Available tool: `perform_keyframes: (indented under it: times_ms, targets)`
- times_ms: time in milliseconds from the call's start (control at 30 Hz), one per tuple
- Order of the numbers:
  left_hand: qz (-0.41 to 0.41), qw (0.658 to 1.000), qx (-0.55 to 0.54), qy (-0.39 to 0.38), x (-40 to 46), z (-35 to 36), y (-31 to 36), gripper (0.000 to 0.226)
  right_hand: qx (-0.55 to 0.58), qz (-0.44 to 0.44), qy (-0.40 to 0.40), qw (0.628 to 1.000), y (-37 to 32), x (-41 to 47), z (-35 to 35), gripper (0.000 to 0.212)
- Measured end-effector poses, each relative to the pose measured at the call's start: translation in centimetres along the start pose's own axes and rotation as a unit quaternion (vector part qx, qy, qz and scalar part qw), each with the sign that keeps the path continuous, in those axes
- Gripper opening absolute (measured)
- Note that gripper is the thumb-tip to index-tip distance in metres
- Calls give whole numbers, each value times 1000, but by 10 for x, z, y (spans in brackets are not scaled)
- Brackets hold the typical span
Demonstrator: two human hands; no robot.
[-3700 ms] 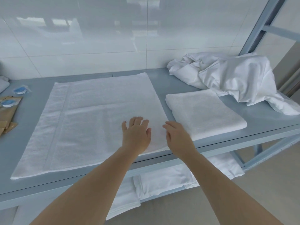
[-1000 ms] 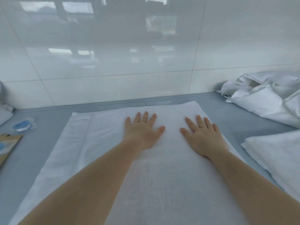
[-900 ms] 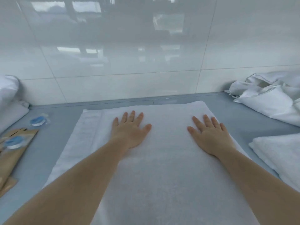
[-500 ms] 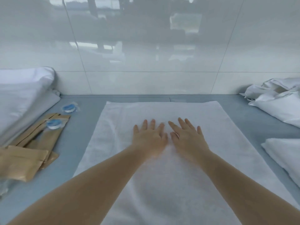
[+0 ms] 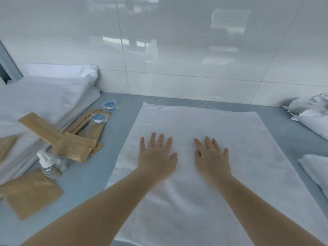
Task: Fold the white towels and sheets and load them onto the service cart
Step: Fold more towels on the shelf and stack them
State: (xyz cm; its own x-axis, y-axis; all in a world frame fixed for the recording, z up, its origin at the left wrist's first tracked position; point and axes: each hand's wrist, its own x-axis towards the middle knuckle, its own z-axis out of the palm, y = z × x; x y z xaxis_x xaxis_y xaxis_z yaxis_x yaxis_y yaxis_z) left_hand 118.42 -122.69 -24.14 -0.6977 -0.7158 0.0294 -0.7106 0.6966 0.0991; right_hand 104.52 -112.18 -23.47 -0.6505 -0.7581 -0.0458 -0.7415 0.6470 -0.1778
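Brown packets (image 5: 71,148), bottle (image 5: 51,164), blue tubs (image 5: 98,118)

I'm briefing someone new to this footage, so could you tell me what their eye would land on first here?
First, the white towel spread flat across the middle of the grey table, with the left hand and right hand lying palm-down on it, fingers spread, a gap between them. Next, the brown paper packets scattered to the left beside a small clear bottle, with stacked white linen behind them.

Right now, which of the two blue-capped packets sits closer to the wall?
The far blue-capped packet, lying alone on the grey shelf near the wall. The other packet sits nearer you, on the brown sachets.
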Motion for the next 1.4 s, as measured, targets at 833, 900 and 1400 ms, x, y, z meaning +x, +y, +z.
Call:
perform_keyframes:
  times_ms: [833, 900, 1400]
  targets:
    - [-79, 996, -6, -32, -160, 3, -20, 73, -55, -46, -36, 997, 30, -141, 13, 65]
    - [-89, 995, -3, -46, -174, 0, -19, 74, -61, -45, -46, 996, 34, -151, 9, 65]
    - [23, 997, -58, -55, -27, -7, 30, 56, 19, -101, -29, 994, -20, -40, 5, 52]
